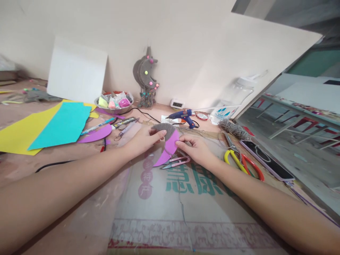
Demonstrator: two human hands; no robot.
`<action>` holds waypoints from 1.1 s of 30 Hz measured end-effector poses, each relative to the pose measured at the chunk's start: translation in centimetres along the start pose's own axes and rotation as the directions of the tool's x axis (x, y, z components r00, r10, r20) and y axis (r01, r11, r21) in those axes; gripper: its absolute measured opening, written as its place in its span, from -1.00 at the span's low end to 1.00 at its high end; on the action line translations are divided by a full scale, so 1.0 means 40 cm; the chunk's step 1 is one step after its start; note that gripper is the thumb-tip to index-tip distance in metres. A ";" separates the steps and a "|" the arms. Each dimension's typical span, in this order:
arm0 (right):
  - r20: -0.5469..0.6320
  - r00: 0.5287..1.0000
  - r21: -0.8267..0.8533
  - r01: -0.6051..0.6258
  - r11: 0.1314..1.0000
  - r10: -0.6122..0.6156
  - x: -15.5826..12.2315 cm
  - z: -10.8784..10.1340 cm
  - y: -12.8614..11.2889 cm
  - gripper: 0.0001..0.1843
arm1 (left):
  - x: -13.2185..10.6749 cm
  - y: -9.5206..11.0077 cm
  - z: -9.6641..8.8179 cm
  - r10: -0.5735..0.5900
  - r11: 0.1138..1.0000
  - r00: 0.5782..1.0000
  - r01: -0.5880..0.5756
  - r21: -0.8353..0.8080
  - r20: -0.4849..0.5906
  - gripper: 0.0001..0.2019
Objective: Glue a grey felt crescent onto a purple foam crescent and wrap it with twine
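A crescent (172,142), with a smooth purple face and grey yarn wound over its upper part, is held up over the middle of the bench (16,164), its pointed end angled down toward the left. Both hands are clamped on it: the left hand (151,137) grips the yarn-covered part with the thumb on top, and the right hand (195,148) pinches the purple edge between thumb and fingers.

Just below the crescent, small snips (175,164) lie on a printed plastic sheet (156,209) that covers the bench in front of the person. Beyond the hands sits a blue glue gun (185,114), with a small white device (177,104) behind it near the wall.

To the right are scissors (234,156) with yellow and orange handles, a phone (267,160), a bundle of grey yarn (235,129) and a clear bottle (225,110).

To the left lie a purple piece (97,135), a pen (98,126), a cyan sheet (61,124) and yellow sheets (20,134). Farther back, a metal bowl (114,107) holds colourful packets, a white board (77,69) leans on the wall, and a grey moon ornament (142,72) dotted with bright balls stands against the wall.
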State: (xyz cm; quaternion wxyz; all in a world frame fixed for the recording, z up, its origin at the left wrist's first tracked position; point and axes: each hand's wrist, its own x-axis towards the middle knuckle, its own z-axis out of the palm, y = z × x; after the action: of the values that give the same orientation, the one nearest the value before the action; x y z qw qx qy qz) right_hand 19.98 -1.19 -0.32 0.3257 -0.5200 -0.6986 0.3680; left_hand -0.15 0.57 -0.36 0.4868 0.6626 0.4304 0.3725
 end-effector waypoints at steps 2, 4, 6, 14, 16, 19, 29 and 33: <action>0.019 1.000 0.003 -0.012 1.000 0.012 -0.001 0.002 0.000 -0.71 | 0.003 -0.002 -0.001 0.003 1.000 1.000 -0.003 0.005 0.012 -0.64; 0.012 1.000 -0.010 0.022 1.000 -0.021 0.001 0.001 0.004 -0.72 | 0.007 -0.008 -0.001 0.015 1.000 1.000 -0.015 0.014 -0.001 -0.63; -0.049 0.994 -0.062 0.099 0.993 -0.102 0.007 -0.008 0.012 -0.74 | 0.011 -0.016 0.001 0.032 0.999 0.999 -0.032 0.009 -0.030 -0.61; -0.296 0.921 -0.347 0.145 0.927 -0.255 0.066 -0.112 0.071 -0.81 | 0.015 -0.029 0.007 -0.049 0.999 0.998 0.048 -0.013 -0.026 -0.61; -0.297 0.920 -0.400 0.125 0.908 -0.258 0.076 -0.139 0.079 -0.77 | 0.014 -0.024 0.007 -0.049 0.999 0.998 0.049 0.011 -0.027 -0.61; -0.244 0.933 -0.473 0.123 0.872 -0.264 0.081 -0.170 0.083 -0.67 | 0.013 -0.023 0.006 -0.081 0.997 0.997 0.081 0.002 -0.012 -0.61; -0.169 0.980 -0.591 -0.014 0.806 -0.107 0.180 -0.228 0.120 -0.45 | 0.019 -0.032 0.003 -0.060 0.998 0.998 0.059 0.007 0.026 -0.58; -0.162 0.984 -0.604 -0.042 0.796 -0.071 0.237 -0.212 0.109 -0.56 | 0.020 -0.033 0.005 -0.058 0.998 0.998 0.059 -0.025 0.036 -0.58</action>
State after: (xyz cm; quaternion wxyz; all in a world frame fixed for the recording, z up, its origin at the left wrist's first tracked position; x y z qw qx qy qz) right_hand 26.87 10.27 1.04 0.2057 -0.6218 -0.7519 0.0756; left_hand 0.04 1.43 -1.65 0.5135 0.6497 0.4363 0.3519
